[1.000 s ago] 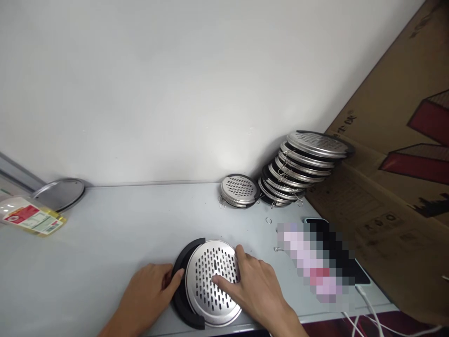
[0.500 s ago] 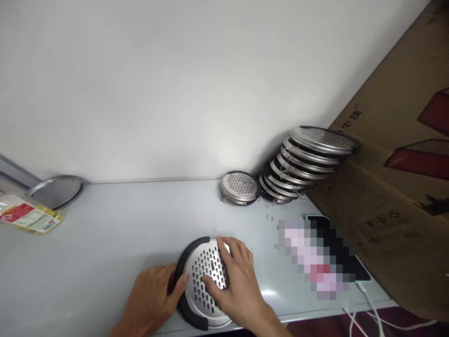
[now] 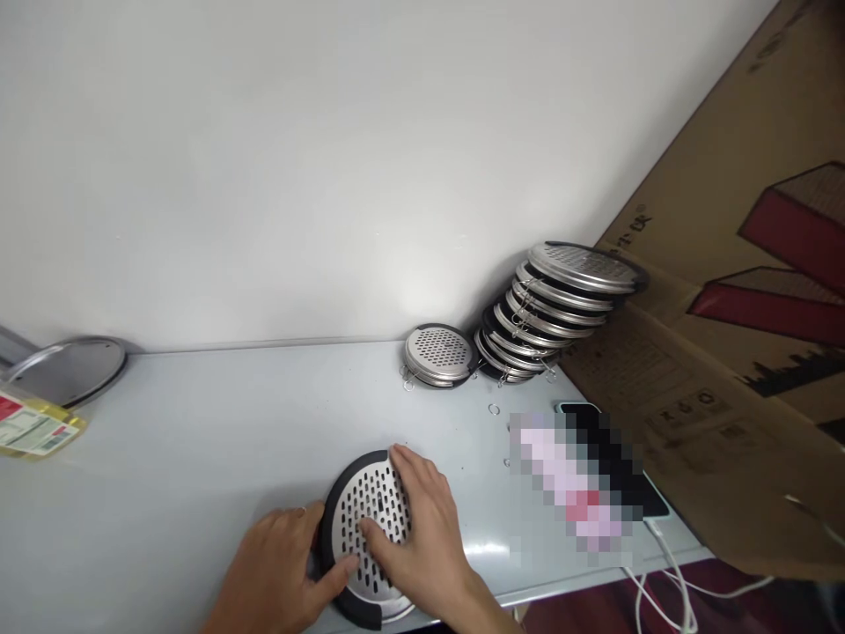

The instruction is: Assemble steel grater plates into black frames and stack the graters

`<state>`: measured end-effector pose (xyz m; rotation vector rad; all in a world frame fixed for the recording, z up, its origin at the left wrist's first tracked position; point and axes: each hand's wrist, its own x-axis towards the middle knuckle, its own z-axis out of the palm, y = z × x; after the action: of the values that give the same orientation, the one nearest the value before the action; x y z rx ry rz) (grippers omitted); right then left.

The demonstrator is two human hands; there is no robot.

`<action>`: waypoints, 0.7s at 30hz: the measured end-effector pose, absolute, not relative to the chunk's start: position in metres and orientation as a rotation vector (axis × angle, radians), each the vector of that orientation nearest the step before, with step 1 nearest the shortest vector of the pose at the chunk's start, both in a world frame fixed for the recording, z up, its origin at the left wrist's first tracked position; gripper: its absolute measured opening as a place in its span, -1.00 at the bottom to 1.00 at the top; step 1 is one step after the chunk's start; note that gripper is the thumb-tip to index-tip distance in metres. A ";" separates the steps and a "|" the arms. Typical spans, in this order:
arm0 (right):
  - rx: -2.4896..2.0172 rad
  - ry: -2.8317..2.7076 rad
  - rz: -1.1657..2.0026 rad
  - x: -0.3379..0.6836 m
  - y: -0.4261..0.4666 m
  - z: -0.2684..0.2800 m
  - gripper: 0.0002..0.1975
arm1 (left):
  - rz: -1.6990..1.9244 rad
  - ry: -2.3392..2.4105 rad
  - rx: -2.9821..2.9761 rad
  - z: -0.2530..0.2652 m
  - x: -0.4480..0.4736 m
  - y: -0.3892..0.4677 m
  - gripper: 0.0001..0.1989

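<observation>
My left grip [image 3: 277, 555] is closed over the left rim of a slotted metal disc [image 3: 370, 491], thumb on top and fingers curled out of sight below the edge. My right grip [image 3: 426, 546] is partly curled, its thumb flat on the slots and its fingers around the far right edge. Both have hold of the disc, low in the centre of the frame on the counter [image 3: 231, 449].

I judge the disc stiff and fairly light, hard to break but able to dent. The smooth steel looks slippery; the black band [image 3: 360, 609] around its left side, perhaps rubber or plastic, should give better purchase, so I'd take hold there and steady the opposite rim.

Beyond, right of centre, a phone [image 3: 611, 462] lies with white cables [image 3: 683, 608] at its near end, next to a pixelated pink object [image 3: 571, 484]. At the left edge is a clear packet [image 3: 43, 427] with yellow showing; I can't tell what is in it. The cardboard box [image 3: 660, 352] fills the right side, its inside hidden from me.

Farther back sit a loose wire ring [image 3: 494, 409], a short pile [image 3: 440, 352] topped by another slotted disc, and the tall leaning stack [image 3: 571, 295] beside it.
</observation>
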<state>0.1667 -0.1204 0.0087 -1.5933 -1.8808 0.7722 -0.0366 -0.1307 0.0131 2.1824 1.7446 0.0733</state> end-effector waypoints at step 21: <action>-1.864 -2.030 0.125 0.279 -0.134 -0.010 -0.60 | 0.486 1.180 2.984 -0.008 -0.023 -0.145 -0.18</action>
<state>0.2792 -0.1345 -0.0098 -1.8636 -2.0300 0.1254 -0.0233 -0.1452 -0.0076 2.9841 1.1801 0.4863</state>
